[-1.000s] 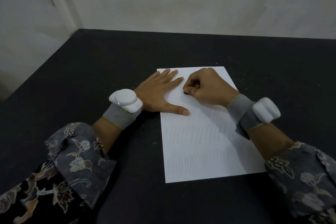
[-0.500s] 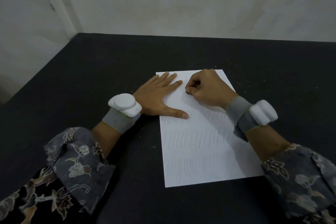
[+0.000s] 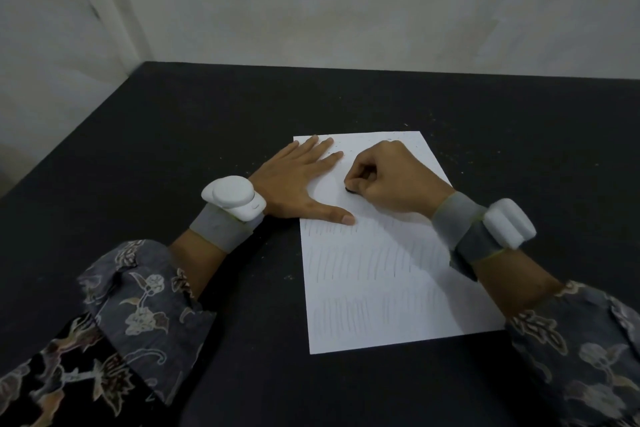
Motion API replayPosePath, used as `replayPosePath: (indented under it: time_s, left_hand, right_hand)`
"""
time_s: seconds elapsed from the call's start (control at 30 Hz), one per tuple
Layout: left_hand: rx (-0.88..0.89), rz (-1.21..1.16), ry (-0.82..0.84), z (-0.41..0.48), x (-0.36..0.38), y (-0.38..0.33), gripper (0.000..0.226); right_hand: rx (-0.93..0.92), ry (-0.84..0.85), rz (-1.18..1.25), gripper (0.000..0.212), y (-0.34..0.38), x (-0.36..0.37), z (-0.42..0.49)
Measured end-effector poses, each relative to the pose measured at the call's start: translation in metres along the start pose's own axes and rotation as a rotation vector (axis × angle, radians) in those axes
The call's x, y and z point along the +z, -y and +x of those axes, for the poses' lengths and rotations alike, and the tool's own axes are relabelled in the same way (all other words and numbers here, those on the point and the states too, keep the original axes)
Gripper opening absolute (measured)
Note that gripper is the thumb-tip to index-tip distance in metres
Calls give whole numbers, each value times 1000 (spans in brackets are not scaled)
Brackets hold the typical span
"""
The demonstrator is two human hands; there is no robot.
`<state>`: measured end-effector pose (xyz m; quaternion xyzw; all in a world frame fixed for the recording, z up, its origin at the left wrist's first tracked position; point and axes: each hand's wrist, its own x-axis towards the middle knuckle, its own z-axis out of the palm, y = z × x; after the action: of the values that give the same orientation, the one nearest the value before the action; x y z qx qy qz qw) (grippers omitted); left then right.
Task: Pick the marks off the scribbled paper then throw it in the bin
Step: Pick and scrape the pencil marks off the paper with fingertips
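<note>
I have the scribbled paper (image 3: 381, 253) lying flat on the dark surface (image 3: 207, 121). My left hand (image 3: 294, 180) presses it down, fingers straight and spread. My right hand (image 3: 391, 177) has its fingers curled, pinching a small dark eraser (image 3: 349, 189) against the sheet. I'd rub in short strokes toward the pinned side, so the paper doesn't buckle. No bin in view.
</note>
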<state>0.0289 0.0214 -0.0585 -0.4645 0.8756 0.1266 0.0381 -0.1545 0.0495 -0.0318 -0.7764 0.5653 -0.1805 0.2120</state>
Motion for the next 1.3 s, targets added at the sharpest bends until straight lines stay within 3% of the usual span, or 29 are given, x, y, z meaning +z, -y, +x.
replayPosePath:
  time_s: [0.17,0.33,0.5,0.67,0.83,0.97,1.17,1.3]
  left_hand:
    - [-5,-10,-18,0,2,0,127]
    - [-9,6,-15,-1,1,0,127]
    - [-4,-23,-19,-2,1,-2,140]
    - [-8,-10,-21,-1,1,-1,129]
    - [-18,-7,-17,-1,1,-2,128]
    - [-17,-9,-15,-1,1,-1,127]
    - [-14,-3,-13,0,0,-1,127]
    - [-12,-8,-13,-1,1,-1,127]
  right_hand:
    - [77,-138,18,12,-5,-4,12]
    - [-15,16,-1,13,6,1,-2]
    - [91,-164,33,11,-7,0,6]
    - [5,45,50,11,0,-3,-6]
    - [92,-166,21,13,-10,-3,8]
    - [10,20,47,10,-3,-4,-2]
    - [95,-121,56,11,-8,-4,7]
    - [4,35,31,11,-1,-2,-4]
